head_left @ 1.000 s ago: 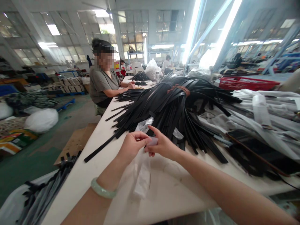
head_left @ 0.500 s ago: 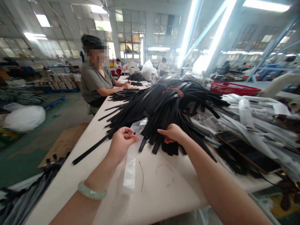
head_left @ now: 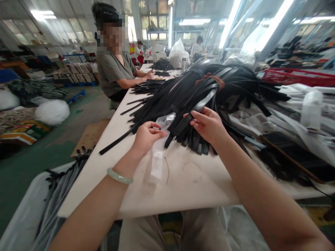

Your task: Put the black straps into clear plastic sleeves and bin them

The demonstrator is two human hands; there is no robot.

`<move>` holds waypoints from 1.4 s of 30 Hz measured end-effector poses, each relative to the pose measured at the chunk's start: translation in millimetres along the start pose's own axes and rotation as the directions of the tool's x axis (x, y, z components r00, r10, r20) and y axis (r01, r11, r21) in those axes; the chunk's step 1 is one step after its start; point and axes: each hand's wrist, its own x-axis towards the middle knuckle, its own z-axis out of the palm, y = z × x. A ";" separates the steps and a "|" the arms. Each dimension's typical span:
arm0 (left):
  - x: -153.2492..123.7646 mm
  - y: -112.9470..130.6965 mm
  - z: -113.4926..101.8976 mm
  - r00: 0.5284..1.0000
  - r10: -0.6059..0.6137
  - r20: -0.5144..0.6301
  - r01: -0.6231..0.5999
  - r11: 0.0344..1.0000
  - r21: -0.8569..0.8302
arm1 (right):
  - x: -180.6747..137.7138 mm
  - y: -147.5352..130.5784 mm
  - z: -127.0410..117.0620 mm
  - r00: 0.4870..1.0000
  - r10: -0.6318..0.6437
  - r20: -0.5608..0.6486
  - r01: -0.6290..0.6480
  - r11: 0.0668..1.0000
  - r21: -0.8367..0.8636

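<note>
1 strap [head_left: 202,101] gripped; 1 bag [head_left: 157,164] pinched

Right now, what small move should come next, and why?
Probably pull the strap clear of the pile toward the bag. The right hand grips that one strap, raised above the others, and the left hand pinches the clear bag's top in its fingers.

Bright light is pouring from high windows [head_left: 154,26] and long ceiling lights [head_left: 229,21], which are blowing out into white glare. The wide lens is stretching the edges, the background is blurring softly, and the black strap [head_left: 201,103] is catching a faint sheen.
</note>
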 end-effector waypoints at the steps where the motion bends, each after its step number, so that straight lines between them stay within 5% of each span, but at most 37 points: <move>1: -0.2 -0.3 0.8 1.000 0.001 0.012 -0.001 1.000 0.013 | -0.5 2.8 1.5 0.999 -0.049 -0.009 0.048 0.998 -0.029; 7: -0.7 -2.0 1.3 0.998 -0.005 0.066 -0.002 0.995 0.101 | 0.2 16.8 2.3 0.982 -0.188 -0.029 0.181 0.970 -0.162; 23: -6.8 4.1 5.2 0.995 -0.057 0.082 0.054 0.998 0.044 | -0.6 19.1 2.9 0.993 -0.115 0.034 0.120 0.968 -0.222; 30: -10.0 4.9 7.1 0.978 -0.098 0.182 0.103 0.995 -0.016 | -10.6 28.8 19.4 0.996 -0.034 0.087 0.054 0.971 -0.231; 33: -11.5 10.3 6.4 0.937 -0.209 0.280 0.233 0.971 -0.054 | -10.9 32.6 22.4 0.999 -0.035 0.042 0.043 0.977 -0.208; 37: -15.7 15.8 7.6 0.818 -0.402 0.412 0.460 0.887 -0.048 | -9.0 34.0 20.5 0.996 0.065 0.055 -0.057 0.989 -0.139; 42: -15.9 16.7 6.6 0.831 -0.330 0.448 0.407 0.909 -0.086 | -14.2 35.1 24.1 0.935 0.265 0.235 -0.282 0.959 0.040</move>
